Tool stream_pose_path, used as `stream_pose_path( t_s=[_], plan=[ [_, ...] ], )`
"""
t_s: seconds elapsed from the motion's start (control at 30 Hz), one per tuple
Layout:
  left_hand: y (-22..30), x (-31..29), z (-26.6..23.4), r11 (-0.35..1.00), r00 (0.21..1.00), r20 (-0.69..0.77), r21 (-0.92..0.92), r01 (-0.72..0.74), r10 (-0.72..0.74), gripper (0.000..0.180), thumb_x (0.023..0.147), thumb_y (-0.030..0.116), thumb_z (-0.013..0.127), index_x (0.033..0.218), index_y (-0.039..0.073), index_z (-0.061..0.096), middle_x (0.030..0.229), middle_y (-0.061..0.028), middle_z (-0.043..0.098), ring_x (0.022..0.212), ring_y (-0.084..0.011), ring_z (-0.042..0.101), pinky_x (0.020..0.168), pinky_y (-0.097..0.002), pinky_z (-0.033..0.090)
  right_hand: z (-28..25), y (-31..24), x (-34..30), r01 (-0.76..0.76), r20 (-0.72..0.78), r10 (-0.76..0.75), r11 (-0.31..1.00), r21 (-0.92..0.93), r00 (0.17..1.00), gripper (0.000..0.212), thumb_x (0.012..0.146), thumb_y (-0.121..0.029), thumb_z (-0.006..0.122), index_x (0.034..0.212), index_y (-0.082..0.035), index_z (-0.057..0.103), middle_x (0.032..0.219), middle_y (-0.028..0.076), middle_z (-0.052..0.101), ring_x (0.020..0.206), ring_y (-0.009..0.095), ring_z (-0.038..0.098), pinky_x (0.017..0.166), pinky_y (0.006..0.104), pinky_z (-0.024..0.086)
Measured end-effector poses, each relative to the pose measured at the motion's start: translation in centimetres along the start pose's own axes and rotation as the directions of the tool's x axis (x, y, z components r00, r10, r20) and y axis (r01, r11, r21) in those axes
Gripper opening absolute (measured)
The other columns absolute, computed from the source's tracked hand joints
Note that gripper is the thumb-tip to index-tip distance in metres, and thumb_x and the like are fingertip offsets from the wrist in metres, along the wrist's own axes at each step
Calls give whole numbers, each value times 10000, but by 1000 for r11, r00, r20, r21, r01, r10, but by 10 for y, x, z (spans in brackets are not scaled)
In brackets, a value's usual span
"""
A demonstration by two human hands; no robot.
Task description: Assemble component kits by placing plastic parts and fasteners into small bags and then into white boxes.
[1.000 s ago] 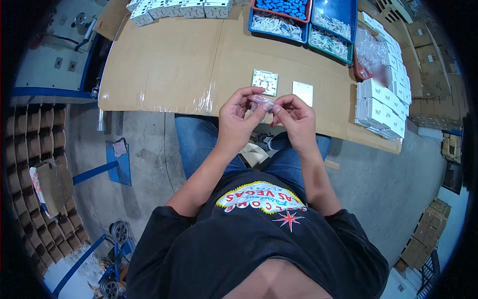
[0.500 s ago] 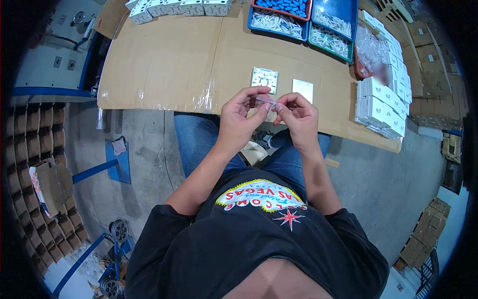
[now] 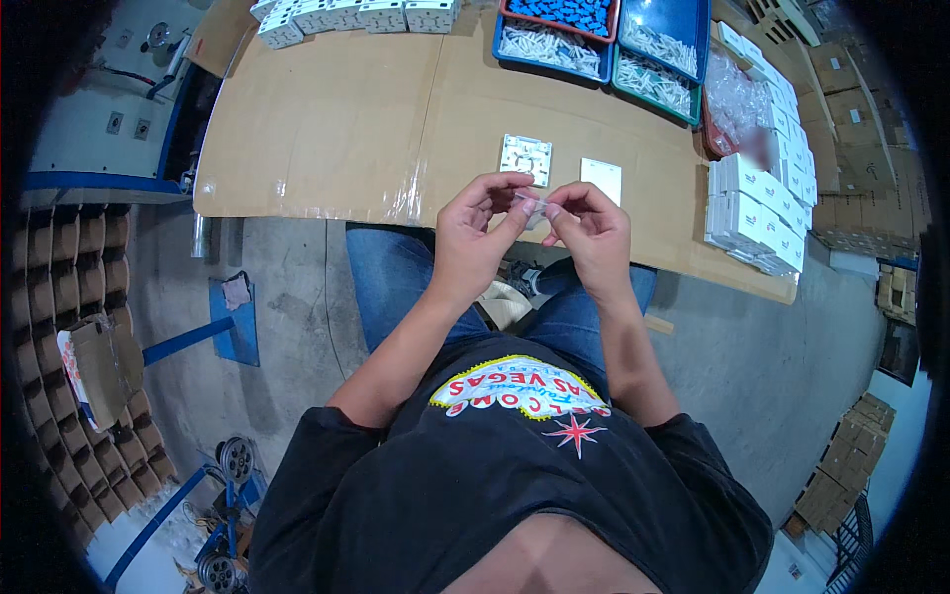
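Above the table's near edge, my left hand [image 3: 471,230] and my right hand [image 3: 597,238] meet with thumbs and fingers pinched. Between them is a small clear plastic bag [image 3: 534,209], gripped from both sides; what lies inside it is too small to make out. Just beyond my fingertips a square white plastic housing [image 3: 525,156] rests on the table, its inner side facing up. To its right is a flat white plate [image 3: 602,179], partly behind my right fingers.
Cardboard covers the table [image 3: 327,129]. At the back stand blue trays [image 3: 551,65] of small white parts, a red tray [image 3: 616,22] of blue parts and a green tray [image 3: 653,97]. White boxes [image 3: 757,213] are stacked at right; white units [image 3: 381,16] line the far left.
My fingers have shifted slightly on the plastic bag, which now looks more crumpled between them. Both hands have moved a little to the left; the things on the table have not moved.
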State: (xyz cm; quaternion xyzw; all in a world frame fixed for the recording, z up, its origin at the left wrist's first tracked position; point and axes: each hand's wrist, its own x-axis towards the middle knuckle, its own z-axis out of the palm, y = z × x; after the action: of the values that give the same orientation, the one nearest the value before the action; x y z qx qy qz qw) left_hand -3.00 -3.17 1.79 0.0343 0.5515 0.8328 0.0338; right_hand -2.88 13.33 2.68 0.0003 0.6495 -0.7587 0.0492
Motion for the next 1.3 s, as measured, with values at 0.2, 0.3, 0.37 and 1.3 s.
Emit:
stream_pose_path(
  t_s=[0.2,0.3,0.37,1.3],
  plan=[
    [-6,-1,-3,999,1000,18,44,-15,14,302,948,-17,675,1244,-37,619,1112,-87,681,1031,-122,641,932,-271,516,1,7,-2,20,-47,-23,998,-65,999,85,930,5,675,1006,-11,641,914,-2,631,756,28,566,591,177,470],
    [-6,-2,-2,998,1000,9,53,-17,16,302,947,-18,675,1243,-38,620,1108,-90,681,1032,-125,642,935,-274,521,5,5,-4,61,-73,-70,991,-118,995,83,923,12,678,993,-13,642,913,-10,625,752,14,552,586,170,431],
    [-5,-3,-1,999,1000,5,43,-13,12,301,947,-17,676,1242,-38,619,1105,-91,681,1032,-126,643,936,-275,524,5,6,-4,58,-72,-66,992,-115,995,87,921,13,679,996,-13,644,914,-11,625,750,12,550,589,170,433],
    [-4,-2,-1,999,997,-69,41,-29,32,290,954,17,694,1238,-30,656,1075,-98,717,996,-128,668,911,-269,532,4,6,-3,-2,-32,-1,997,-72,999,96,955,-42,684,1033,-9,640,943,11,633,797,40,588,605,196,526]
  ],
)
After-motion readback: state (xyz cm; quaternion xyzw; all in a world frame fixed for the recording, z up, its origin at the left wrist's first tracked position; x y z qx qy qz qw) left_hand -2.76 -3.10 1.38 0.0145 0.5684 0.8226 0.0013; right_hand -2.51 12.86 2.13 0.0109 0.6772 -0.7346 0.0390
